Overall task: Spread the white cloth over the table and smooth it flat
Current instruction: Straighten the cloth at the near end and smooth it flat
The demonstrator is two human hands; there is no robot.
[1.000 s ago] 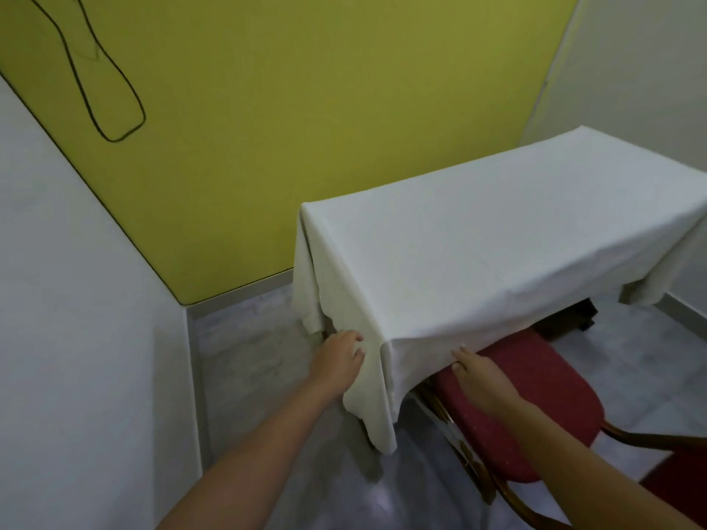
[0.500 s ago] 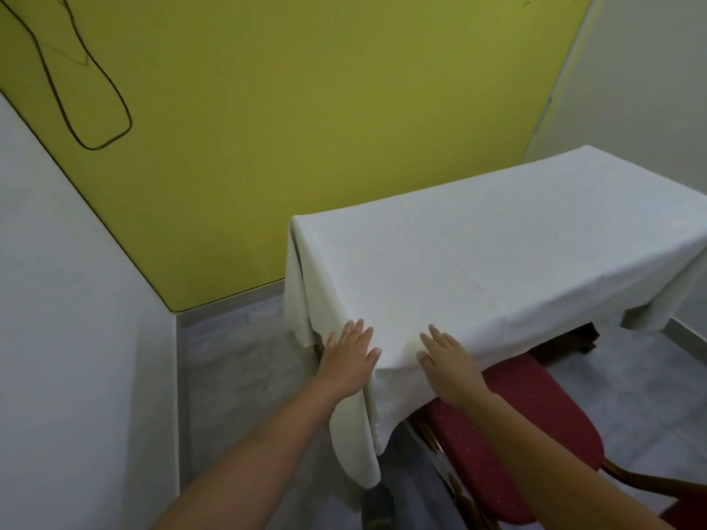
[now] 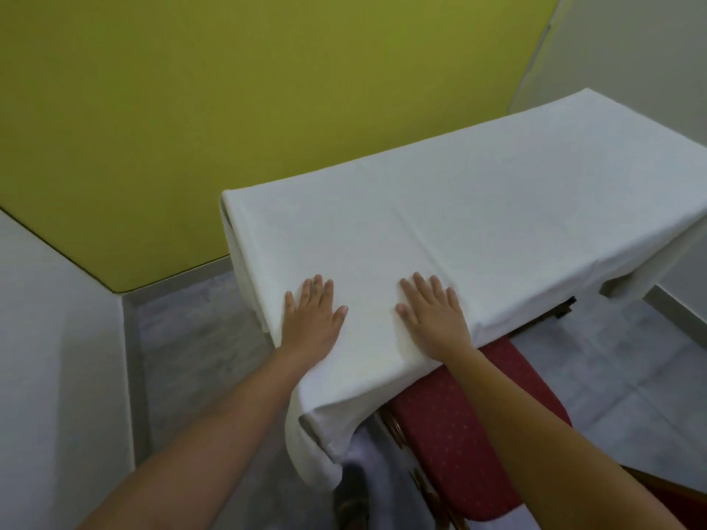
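From my head camera, my left hand (image 3: 311,319) lies palm down on the white cloth (image 3: 459,231), fingers spread and flat, gripping nothing. My right hand (image 3: 434,319) lies the same way just beside it, palm down with the fingers fanned out, also holding nothing. Both rest on the top of the table near its closest corner, with a bare strip of cloth between my thumbs.

The cloth covers the whole table top ahead of my hands and reaches to the far end. A straight fold crease runs across it just beyond my right fingertips. Left of my left hand the cloth drops over the short edge; below my wrists it falls over the corner and hangs in a bunched, folded point. Far off to the right of my right hand another corner hangs down.

Under my right forearm sits a red chair seat (image 3: 478,422) with a wooden frame, tucked partly beneath the hanging cloth. Beyond the table stands a yellow-green wall (image 3: 229,109), and the grey floor (image 3: 191,357) lies to the left of my left arm.
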